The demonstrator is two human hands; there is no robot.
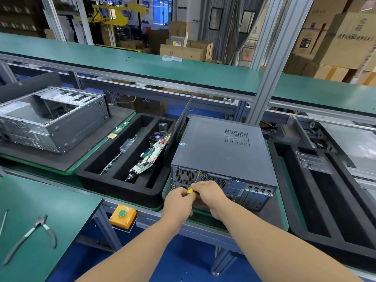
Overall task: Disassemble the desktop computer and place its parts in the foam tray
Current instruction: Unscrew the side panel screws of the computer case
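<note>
A closed dark grey desktop computer (219,151) lies on its side on the conveyor, its rear panel facing me. Both hands meet at the lower part of that panel. My left hand (179,202) and my right hand (209,193) both grip a small screwdriver with a yellow handle (190,191), whose thin shaft points up toward the panel near the fan grille. To the left stands a black foam tray (130,192) with a motherboard (150,157), a long card and a cooler in its slots.
An opened, stripped computer case (50,119) sits at far left. Another black foam tray (325,200) is on the right. Cutting pliers (34,235) lie on the green table at lower left. A yellow box with a green button (122,216) hangs at the conveyor's edge.
</note>
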